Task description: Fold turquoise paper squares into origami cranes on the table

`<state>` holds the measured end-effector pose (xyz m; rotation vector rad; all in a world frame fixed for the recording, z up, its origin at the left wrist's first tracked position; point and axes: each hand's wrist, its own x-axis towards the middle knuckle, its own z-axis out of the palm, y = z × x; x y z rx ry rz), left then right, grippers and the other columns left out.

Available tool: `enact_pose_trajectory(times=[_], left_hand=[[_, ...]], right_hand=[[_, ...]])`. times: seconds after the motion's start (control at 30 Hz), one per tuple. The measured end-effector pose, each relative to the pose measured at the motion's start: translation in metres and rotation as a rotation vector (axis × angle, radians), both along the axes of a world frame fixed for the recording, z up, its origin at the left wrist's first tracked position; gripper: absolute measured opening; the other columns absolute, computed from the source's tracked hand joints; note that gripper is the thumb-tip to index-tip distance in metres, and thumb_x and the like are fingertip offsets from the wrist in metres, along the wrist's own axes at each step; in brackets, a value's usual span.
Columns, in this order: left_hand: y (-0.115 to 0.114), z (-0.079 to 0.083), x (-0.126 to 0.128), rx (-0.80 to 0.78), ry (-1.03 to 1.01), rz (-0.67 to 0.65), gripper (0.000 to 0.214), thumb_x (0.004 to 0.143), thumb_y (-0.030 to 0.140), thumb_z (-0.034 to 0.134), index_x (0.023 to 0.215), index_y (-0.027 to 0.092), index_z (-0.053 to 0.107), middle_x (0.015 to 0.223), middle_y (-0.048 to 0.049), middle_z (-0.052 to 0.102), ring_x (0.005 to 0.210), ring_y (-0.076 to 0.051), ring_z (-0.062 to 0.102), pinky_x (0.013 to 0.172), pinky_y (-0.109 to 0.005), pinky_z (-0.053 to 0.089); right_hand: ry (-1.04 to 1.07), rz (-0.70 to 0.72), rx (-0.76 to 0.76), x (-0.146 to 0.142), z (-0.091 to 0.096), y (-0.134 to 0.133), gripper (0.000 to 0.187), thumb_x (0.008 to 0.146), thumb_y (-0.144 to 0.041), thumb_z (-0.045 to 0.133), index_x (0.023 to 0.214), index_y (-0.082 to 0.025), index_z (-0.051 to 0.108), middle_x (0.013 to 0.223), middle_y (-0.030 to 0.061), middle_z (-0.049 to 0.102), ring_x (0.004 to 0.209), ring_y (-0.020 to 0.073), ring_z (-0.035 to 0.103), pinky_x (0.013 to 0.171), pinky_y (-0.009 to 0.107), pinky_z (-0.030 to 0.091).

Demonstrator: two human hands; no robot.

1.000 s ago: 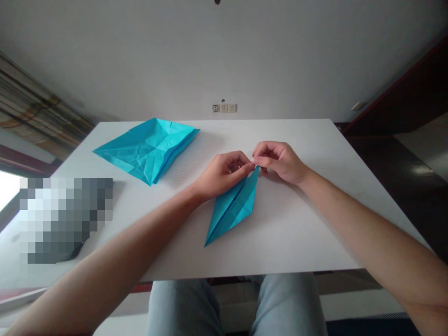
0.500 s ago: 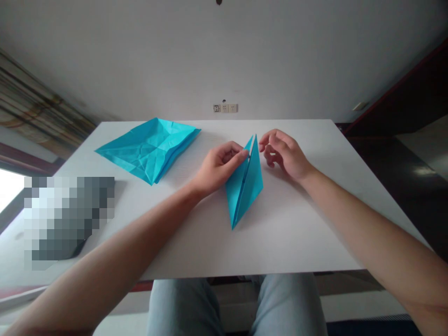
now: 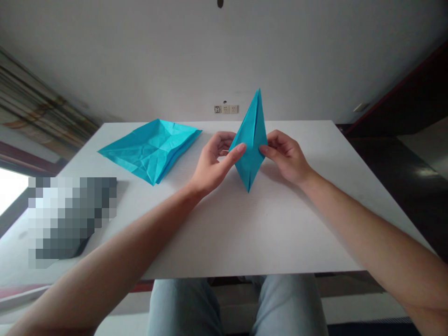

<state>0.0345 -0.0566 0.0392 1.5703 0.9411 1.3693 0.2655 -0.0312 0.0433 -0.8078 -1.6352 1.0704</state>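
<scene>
Between my two hands stands a blue folded paper (image 3: 249,149), a long diamond with one narrow point up and the other down near the tabletop. My left hand (image 3: 217,161) grips its left corner, the thumb across the front face and the fingers behind. On the opposite side my right hand (image 3: 287,156) pinches the right edge between thumb and fingers. A crease or slit runs down from the upper tip, and a short slit shows at the lower tip. The fingertips behind the paper are hidden.
A larger creased stack of blue paper (image 3: 150,151) lies on the white table (image 3: 252,242) to the left. At the left edge is a blurred-out, pixelated object (image 3: 73,219). The wall with sockets (image 3: 226,109) rises behind the table; my legs are below its front edge.
The folded paper has been raised and turned, its upper tip now higher against the wall. My right hand, earlier apart from it, has closed on its right edge. My left hand still holds it.
</scene>
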Motion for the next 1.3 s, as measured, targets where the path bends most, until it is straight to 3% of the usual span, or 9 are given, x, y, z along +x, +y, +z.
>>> enact_pose_trajectory(times=[0.17, 0.3, 0.4, 0.57, 0.63, 0.73, 0.9, 1.1, 1.3], left_hand=[[0.002, -0.004, 0.001, 0.002, -0.037, -0.063, 0.060, 0.095, 0.078, 0.086, 0.111, 0.023, 0.066, 0.105, -0.0067, 0.081, 0.094, -0.021, 0.080, 0.081, -0.032, 0.063], [0.003, -0.007, 0.001, -0.044, -0.039, 0.001, 0.059, 0.099, 0.066, 0.086, 0.134, 0.027, 0.058, 0.093, -0.0004, 0.076, 0.079, -0.018, 0.077, 0.072, -0.031, 0.060], [0.008, -0.013, -0.005, -0.064, 0.082, 0.021, 0.051, 0.101, 0.048, 0.084, 0.139, 0.028, 0.055, 0.084, 0.0042, 0.070, 0.072, -0.015, 0.070, 0.069, -0.029, 0.053], [0.018, -0.019, -0.017, -0.005, 0.539, 0.075, 0.028, 0.096, 0.032, 0.085, 0.120, 0.024, 0.073, 0.111, -0.0043, 0.077, 0.093, -0.020, 0.073, 0.096, -0.040, 0.053], [0.016, -0.017, -0.018, 0.050, 0.720, 0.124, 0.026, 0.095, 0.028, 0.085, 0.120, 0.025, 0.079, 0.129, -0.0078, 0.075, 0.100, -0.022, 0.073, 0.110, -0.048, 0.049], [0.011, -0.014, -0.016, 0.107, 0.831, 0.098, 0.022, 0.102, 0.033, 0.080, 0.122, 0.026, 0.084, 0.128, -0.0090, 0.074, 0.102, -0.025, 0.073, 0.118, -0.054, 0.042], [0.008, -0.012, -0.014, 0.153, 0.835, -0.027, 0.043, 0.099, 0.057, 0.085, 0.129, 0.026, 0.084, 0.127, -0.0114, 0.080, 0.121, -0.034, 0.074, 0.121, -0.052, 0.040], [0.013, -0.013, -0.016, 0.190, 0.780, -0.171, 0.039, 0.099, 0.044, 0.086, 0.132, 0.025, 0.080, 0.135, -0.0114, 0.082, 0.131, -0.034, 0.075, 0.122, -0.051, 0.045], [0.017, -0.021, -0.018, 0.282, 0.615, -0.205, 0.036, 0.097, 0.033, 0.088, 0.129, 0.025, 0.077, 0.144, -0.0140, 0.073, 0.135, -0.030, 0.072, 0.119, -0.045, 0.058]], right_hand=[[0.057, -0.050, -0.003, -0.004, 0.005, -0.006, 0.051, 0.089, -0.071, 0.094, 0.102, -0.031, 0.067, 0.087, -0.0022, 0.067, 0.075, 0.0179, 0.063, 0.069, 0.034, 0.055], [0.013, -0.076, 0.003, -0.002, 0.003, -0.007, 0.056, 0.092, -0.066, 0.095, 0.129, -0.037, 0.065, 0.076, -0.0073, 0.056, 0.068, 0.0182, 0.059, 0.067, 0.034, 0.054], [-0.114, -0.074, 0.069, 0.005, -0.006, 0.000, 0.044, 0.097, -0.054, 0.092, 0.129, -0.035, 0.069, 0.074, -0.0076, 0.053, 0.068, 0.0171, 0.056, 0.071, 0.034, 0.051], [-0.413, -0.013, 0.115, 0.016, -0.022, 0.017, 0.019, 0.092, -0.041, 0.090, 0.099, -0.025, 0.081, 0.079, -0.0014, 0.063, 0.073, 0.0172, 0.055, 0.069, 0.034, 0.043], [-0.480, 0.024, 0.113, 0.020, -0.023, 0.020, 0.018, 0.091, -0.040, 0.089, 0.098, -0.023, 0.085, 0.082, 0.0004, 0.068, 0.073, 0.0174, 0.056, 0.069, 0.034, 0.042], [-0.470, 0.103, 0.034, 0.027, -0.023, 0.022, 0.021, 0.091, -0.036, 0.085, 0.106, -0.022, 0.088, 0.086, 0.0012, 0.072, 0.072, 0.0167, 0.057, 0.068, 0.033, 0.041], [-0.451, 0.216, 0.069, 0.034, -0.021, 0.023, 0.034, 0.082, -0.024, 0.086, 0.116, -0.025, 0.088, 0.088, 0.0006, 0.073, 0.075, 0.0178, 0.055, 0.072, 0.034, 0.043], [-0.600, 0.159, 0.416, 0.041, -0.016, 0.025, 0.015, 0.087, -0.027, 0.086, 0.102, -0.030, 0.091, 0.103, 0.0057, 0.070, 0.100, 0.0263, 0.062, 0.100, 0.046, 0.049], [-0.687, 0.112, 0.461, 0.041, -0.024, 0.026, 0.019, 0.097, -0.049, 0.089, 0.097, -0.030, 0.088, 0.112, 0.0074, 0.073, 0.108, 0.0300, 0.059, 0.111, 0.053, 0.042]])
